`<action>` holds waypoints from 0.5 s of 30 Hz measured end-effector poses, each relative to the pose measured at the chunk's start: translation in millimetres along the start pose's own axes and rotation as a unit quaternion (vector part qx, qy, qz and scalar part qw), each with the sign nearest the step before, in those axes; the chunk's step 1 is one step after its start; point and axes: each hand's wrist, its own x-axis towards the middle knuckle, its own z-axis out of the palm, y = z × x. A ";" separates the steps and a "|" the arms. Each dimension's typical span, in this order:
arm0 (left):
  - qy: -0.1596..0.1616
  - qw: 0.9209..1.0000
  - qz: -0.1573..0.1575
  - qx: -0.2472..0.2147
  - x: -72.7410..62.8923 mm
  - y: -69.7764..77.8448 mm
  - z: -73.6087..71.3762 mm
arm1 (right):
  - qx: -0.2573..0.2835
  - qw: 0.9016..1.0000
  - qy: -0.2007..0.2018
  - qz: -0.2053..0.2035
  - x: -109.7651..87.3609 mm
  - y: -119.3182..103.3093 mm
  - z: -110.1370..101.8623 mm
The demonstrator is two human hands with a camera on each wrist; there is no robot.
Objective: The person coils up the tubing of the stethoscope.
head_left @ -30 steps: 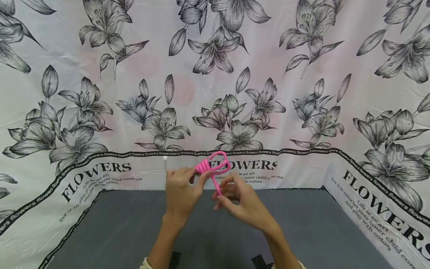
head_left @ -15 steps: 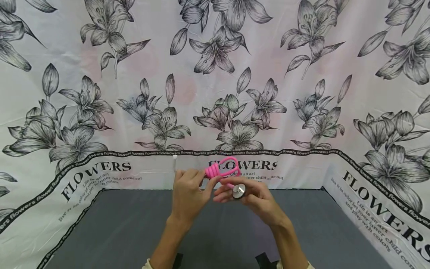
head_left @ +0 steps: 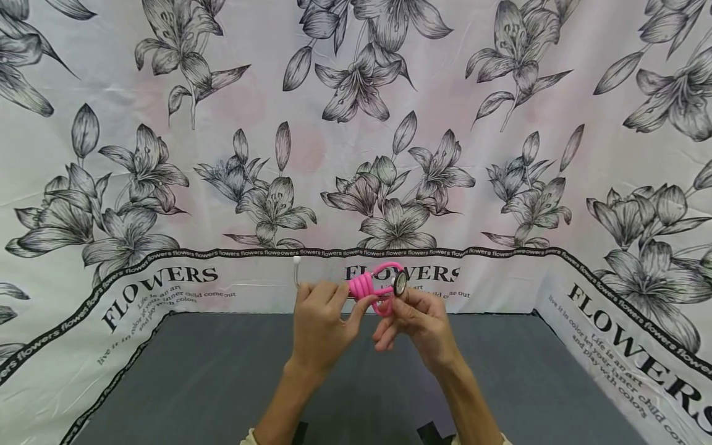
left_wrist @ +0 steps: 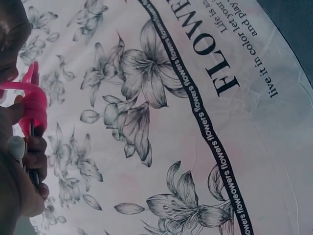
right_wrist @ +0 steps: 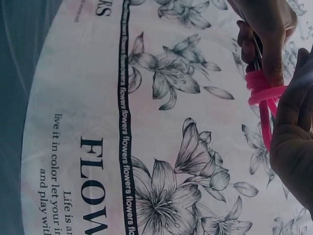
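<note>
A stethoscope with pink tubing (head_left: 361, 286) is held up between both hands in the head view. Its tubing is wound in several tight turns, with a loop out to the right. My left hand (head_left: 319, 327) grips the metal ear tubes and the wound part, thumb against the coils. One white ear tip (head_left: 297, 260) pokes up above that hand; in the left wrist view an ear tip (left_wrist: 17, 147) shows near the palm. My right hand (head_left: 423, 324) pinches the tubing end by the round metal chest piece (head_left: 399, 283), beside the loop. Its fingertips are partly hidden.
A dark grey table (head_left: 356, 395) lies below the hands. Behind and at both sides hangs a white cloth (head_left: 500, 204) with printed flowers and lettering. Black patches (head_left: 431, 432) show near the table's front edge.
The right hand has turned and lifted the chest piece from below the coils to beside the loop. Both hands have shifted slightly right, the left still holding the coils.
</note>
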 end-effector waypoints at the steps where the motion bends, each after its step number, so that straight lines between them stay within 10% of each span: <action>1: 0.001 1.000 0.001 0.000 0.1 0.6 0.1 | 0.008 1.000 0.001 0.006 -0.2 -0.1 -0.1; 15: 0.011 0.999 0.029 0.016 -0.7 2.0 0.0 | 0.004 0.993 0.068 0.093 -1.0 -5.6 2.7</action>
